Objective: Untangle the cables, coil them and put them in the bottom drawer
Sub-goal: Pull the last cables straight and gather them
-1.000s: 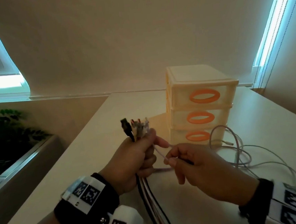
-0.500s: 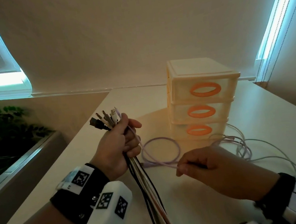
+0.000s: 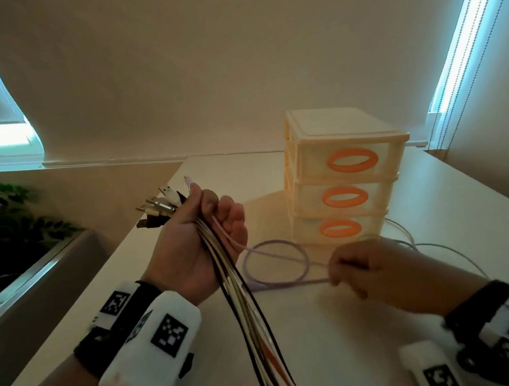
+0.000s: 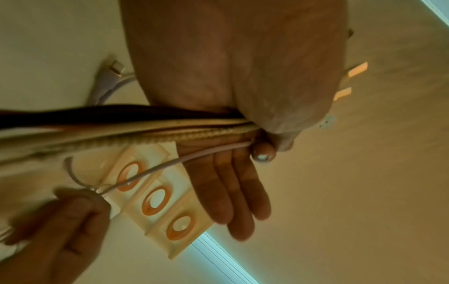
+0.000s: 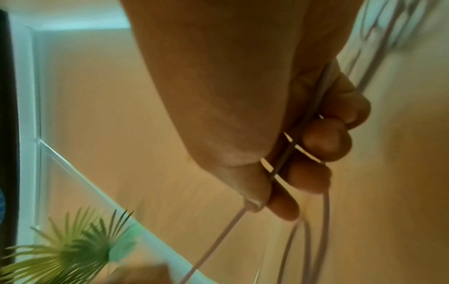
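Observation:
My left hand (image 3: 214, 209) is raised above the table and grips a bundle of cables (image 3: 245, 302), the plug ends (image 3: 158, 206) fanning out up-left. In the left wrist view the thumb (image 4: 264, 146) clamps the bundle (image 4: 145, 130) while the other fingers lie straighter. A lilac cable (image 3: 304, 259) runs from that hand into a loop on the table and on to my right hand (image 3: 335, 273), which pinches it between thumb and fingers (image 5: 274, 201). The cream drawer unit (image 3: 348, 177) stands behind, its bottom drawer (image 3: 340, 228) closed.
Thin white cables (image 3: 432, 245) lie loose on the table (image 3: 354, 338) to the right of the drawers. A green plant (image 3: 1, 223) in a planter sits beyond the table's left edge. Blind cords (image 3: 442, 90) hang at the right window.
My left hand has lifted and swung left with the bundle, palm turning up. My right hand has drawn away along the lilac cable, which now lies in a loop on the table.

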`<state>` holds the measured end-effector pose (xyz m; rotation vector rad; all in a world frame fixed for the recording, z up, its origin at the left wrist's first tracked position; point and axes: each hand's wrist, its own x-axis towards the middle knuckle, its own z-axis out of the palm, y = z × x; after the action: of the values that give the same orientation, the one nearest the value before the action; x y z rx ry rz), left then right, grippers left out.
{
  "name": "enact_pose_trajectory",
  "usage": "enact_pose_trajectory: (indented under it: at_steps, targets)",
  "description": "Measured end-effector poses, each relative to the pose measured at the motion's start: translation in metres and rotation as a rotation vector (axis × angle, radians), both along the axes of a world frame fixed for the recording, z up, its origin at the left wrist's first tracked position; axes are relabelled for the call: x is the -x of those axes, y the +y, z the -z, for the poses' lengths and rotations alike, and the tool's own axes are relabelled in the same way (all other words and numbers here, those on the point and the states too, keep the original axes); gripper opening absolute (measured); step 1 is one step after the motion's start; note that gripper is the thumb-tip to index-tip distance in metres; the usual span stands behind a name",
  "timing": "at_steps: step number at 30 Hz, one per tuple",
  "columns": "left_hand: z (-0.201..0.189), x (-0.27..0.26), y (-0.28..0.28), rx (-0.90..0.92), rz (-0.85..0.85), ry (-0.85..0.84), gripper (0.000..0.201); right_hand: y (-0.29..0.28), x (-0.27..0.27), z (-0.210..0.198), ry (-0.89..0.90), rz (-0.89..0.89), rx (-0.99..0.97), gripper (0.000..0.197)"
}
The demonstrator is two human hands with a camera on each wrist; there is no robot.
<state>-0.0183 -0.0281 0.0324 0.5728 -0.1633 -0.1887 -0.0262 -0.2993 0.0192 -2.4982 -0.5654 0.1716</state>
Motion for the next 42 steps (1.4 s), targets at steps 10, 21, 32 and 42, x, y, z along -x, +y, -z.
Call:
enact_pose_trajectory:
  at_steps: [10, 21, 32, 42]
  targets:
    - [0.02, 0.016, -0.023, -0.443, 0.591, -0.15, 0.048, 0.013, -0.004, -0.014, -0.364, 0.376, -0.407, 0.02]
    - [0.024, 0.014, -0.03, -0.469, 0.503, -0.074, 0.046, 0.043, 0.014, -0.017, -0.468, 0.111, -0.494, 0.01]
    - [0.011, 0.009, -0.03, -0.044, 0.032, 0.026, 0.047, 0.025, 0.004, 0.005, -0.083, -0.109, -0.087, 0.015]
    - [0.02, -0.001, -0.013, -0.058, 0.216, -0.091, 0.044, 0.006, 0.003, 0.003, -0.113, -0.114, 0.031, 0.018]
